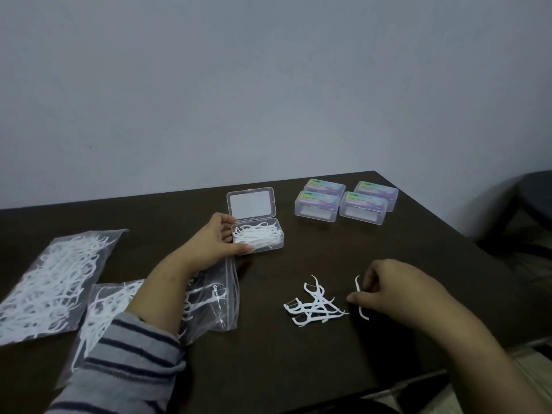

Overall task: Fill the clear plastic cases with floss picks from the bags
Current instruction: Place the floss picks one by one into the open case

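Lying flattest at the far left is a sealed clear plastic bag packed with white floss picks (50, 282), and beside it a second, opened zip bag (215, 300) is sitting under the striped-sleeved forearm. Reaching past that bag, the left hand (215, 242) is steadying the open clear plastic case (258, 234), thumb and fingers curled against its near-left corner; the case is already holding a heap of picks and probably slides easily, being light. Just beyond the right hand's fingertips a small loose pile of white floss picks (313, 306) is resting on the dark brown table (418, 249). The right hand (397, 289) is pinching one single white pick (360, 297) at mid-handle, the sensible hold: these look featherlight, springy, thin and apt to snag together. Four closed labelled cases (346, 201) are waiting farther off.
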